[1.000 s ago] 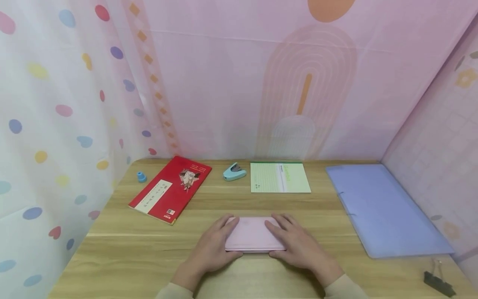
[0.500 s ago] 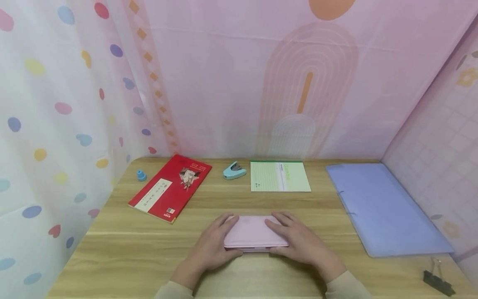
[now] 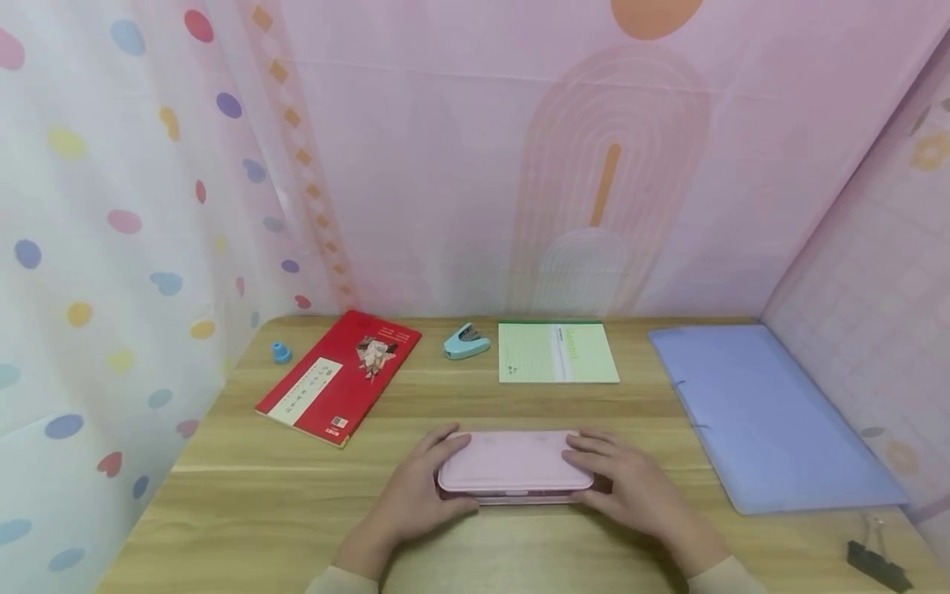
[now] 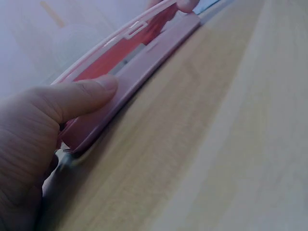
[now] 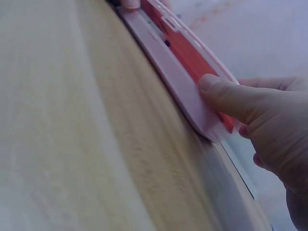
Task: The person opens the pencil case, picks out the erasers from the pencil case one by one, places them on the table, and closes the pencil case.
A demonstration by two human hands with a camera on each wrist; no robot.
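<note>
A pink pencil case lies lengthwise on the table in front of me, its lid raised a little along the near side. Both wrist views show the gap between the lid and the lower shell, with a red inner side and a small latch slot on the lid's rim. My left hand grips the left end, thumb on the near wall and fingers on the lid. At the other end, my right hand holds it likewise, its thumb against the lower shell. What lies inside is mostly hidden.
Behind the case are a red exercise book, a light blue stapler and a green notebook. A small blue piece stands at far left. To the right lie a blue folder and a black binder clip.
The lid's near edge has lifted, opening a gap above the lower shell. My right hand has shifted right to the case's end, uncovering more of the lid. The left hand stays nearly in place.
</note>
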